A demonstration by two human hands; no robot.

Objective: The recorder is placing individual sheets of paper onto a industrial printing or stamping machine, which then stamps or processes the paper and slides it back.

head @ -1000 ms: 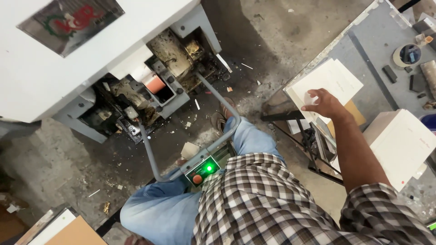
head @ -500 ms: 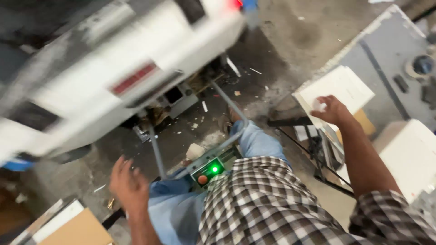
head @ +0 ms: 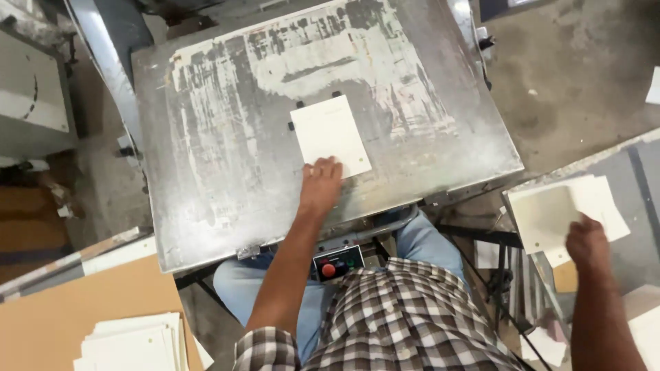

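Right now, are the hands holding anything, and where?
Nothing is gripped. Left hand presses the white card's near edge; right hand rests on the card stack.

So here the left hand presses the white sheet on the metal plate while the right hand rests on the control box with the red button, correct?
Not quite. The head view shows the right hand on the stack of white sheets on the side table, not on the control box, which sits untouched by the lap. The left hand does press the white sheet on the metal plate.
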